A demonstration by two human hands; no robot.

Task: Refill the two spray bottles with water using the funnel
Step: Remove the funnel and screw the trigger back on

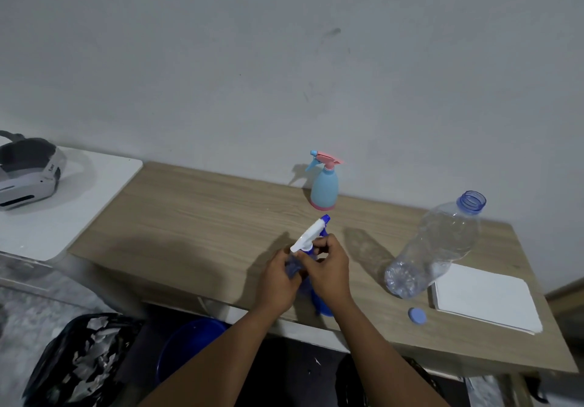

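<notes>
Looking past the blue basin (189, 343) below the table's (189, 217) near edge, we grip the blue spray bottle (304, 288) by its body with our left hand (276, 277). Our right hand (330, 269) pinches the collar beneath its white trigger head (308, 236), which points up and away. Right of them sit a loose cap (417, 315) and the uncapped water bottle (433, 248), fill level unclear. Farthest, the pale-blue spray bottle (324, 187) stands closed by the wall. We judge unscrewing comes next; no funnel is identifiable.
</notes>
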